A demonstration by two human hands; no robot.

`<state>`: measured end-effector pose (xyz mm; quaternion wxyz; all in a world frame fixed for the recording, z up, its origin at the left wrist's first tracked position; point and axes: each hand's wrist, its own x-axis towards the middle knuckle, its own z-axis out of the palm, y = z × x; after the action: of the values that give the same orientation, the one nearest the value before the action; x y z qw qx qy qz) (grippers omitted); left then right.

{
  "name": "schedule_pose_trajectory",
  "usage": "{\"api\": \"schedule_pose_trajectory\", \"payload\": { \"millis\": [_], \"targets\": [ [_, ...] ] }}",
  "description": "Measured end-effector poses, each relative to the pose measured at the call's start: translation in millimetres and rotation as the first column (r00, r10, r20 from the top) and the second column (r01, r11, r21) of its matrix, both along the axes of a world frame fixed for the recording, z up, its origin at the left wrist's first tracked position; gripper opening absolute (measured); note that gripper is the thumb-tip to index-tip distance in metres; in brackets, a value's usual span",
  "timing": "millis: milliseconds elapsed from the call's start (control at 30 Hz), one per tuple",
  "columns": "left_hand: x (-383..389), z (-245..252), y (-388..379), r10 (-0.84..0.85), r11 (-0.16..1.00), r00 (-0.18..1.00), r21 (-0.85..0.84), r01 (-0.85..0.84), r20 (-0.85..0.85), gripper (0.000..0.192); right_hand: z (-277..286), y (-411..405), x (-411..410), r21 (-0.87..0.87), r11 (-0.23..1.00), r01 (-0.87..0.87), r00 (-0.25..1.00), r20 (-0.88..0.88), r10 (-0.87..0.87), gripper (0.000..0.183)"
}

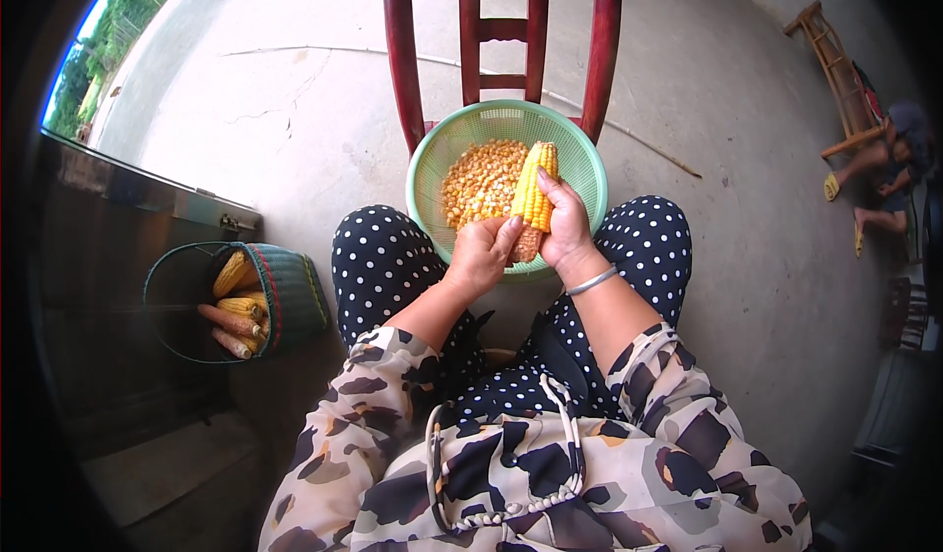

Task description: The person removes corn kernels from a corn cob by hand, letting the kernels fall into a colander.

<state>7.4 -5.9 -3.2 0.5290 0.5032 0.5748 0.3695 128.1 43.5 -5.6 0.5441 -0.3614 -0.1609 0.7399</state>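
Observation:
A yellow ear of corn (535, 187) is held tilted over the near right part of a green plastic mesh basket (601, 184). Its lower end is bare reddish cob; kernels cover the rest. My right hand (569, 220), with a metal bangle at the wrist, wraps the ear from the right, thumb along its side. My left hand (482, 251) is at the ear's lower end, its thumb against the lowest kernels and its fingers curled under, partly hidden. Loose corn kernels (482, 180) lie in the basket, left of the ear.
A red wooden chair (493, 29) stands behind the basket. At the left, a woven basket (298, 298) on its side holds several ears of corn (239, 306). A thin stick (652, 149) lies on the concrete floor. At the far right, a person (895, 176) sits near a wooden frame (836, 73).

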Motion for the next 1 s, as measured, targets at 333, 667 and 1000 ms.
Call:
{"api": "schedule_pose_trajectory", "payload": {
  "millis": [333,667,1000],
  "targets": [
    [0.2,12.9,-3.6,0.185,0.882,0.906,0.471,0.019,-0.381,0.017,1.2,-0.1,-1.3,0.073,0.997,0.003,0.998,0.069,-0.008,0.031],
    [-12.4,-2.4,9.3,0.313,0.949,0.950,0.036,-0.313,0.005,0.026,3.8,-0.3,0.6,0.000,0.999,0.032,0.999,0.026,-0.032,0.029],
    [-2.6,7.9,4.4,0.038,0.992,0.998,-0.116,-0.043,-0.044,0.046,4.3,-3.9,-2.6,0.097,0.994,-0.048,0.996,0.080,0.040,0.033]
  ]
}}
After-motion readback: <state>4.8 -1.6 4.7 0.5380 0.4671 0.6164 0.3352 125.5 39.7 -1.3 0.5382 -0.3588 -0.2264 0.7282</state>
